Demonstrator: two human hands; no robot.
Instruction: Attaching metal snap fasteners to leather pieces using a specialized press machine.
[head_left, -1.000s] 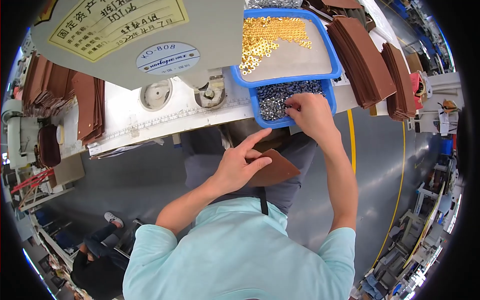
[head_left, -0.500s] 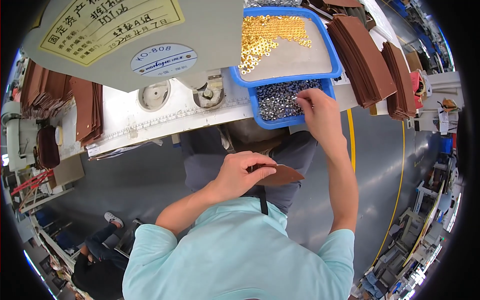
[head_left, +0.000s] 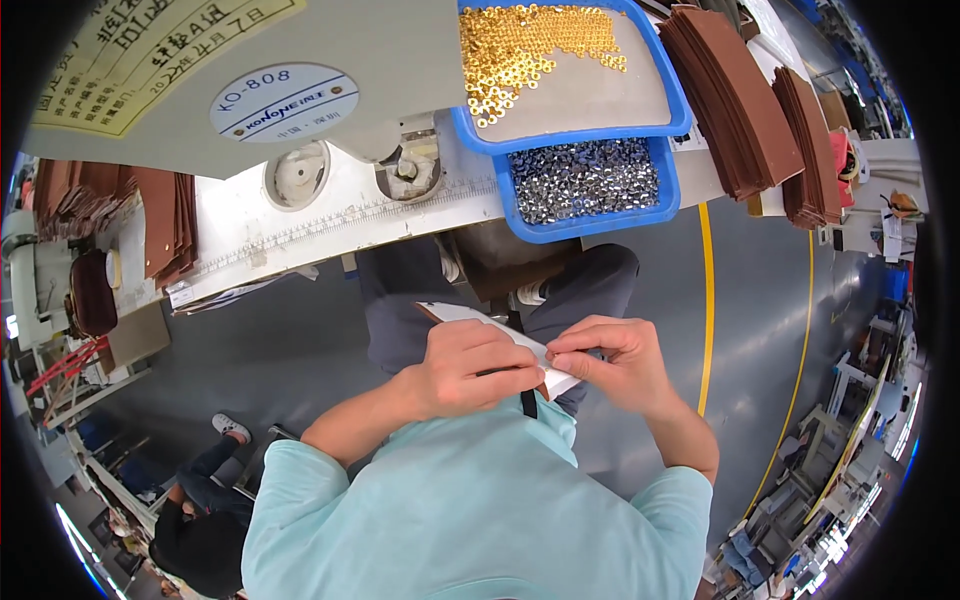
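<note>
Both of my hands meet in front of my chest over a flat leather piece (head_left: 468,313) whose pale underside faces up, with a brown edge showing. My left hand (head_left: 465,365) is closed over its middle. Pinching its right edge, where they touch the left hand's fingers, are the fingertips of my right hand (head_left: 605,358). Whether a small part sits between those fingertips cannot be seen. Farther out, beyond my knees, a blue tray (head_left: 590,230) holds several small silver metal parts (head_left: 585,180).
A second blue tray (head_left: 560,135) with gold eyelets (head_left: 535,45) lies behind the first. A white machine bed (head_left: 330,215) with a ruler strip runs to the left. Stacks of brown leather pieces stand at right (head_left: 730,100) and left (head_left: 165,220). Another person (head_left: 200,520) is at lower left.
My right hand has left the tray of silver parts and come back to the leather piece. The left hand has turned the piece so that its pale side faces up.
</note>
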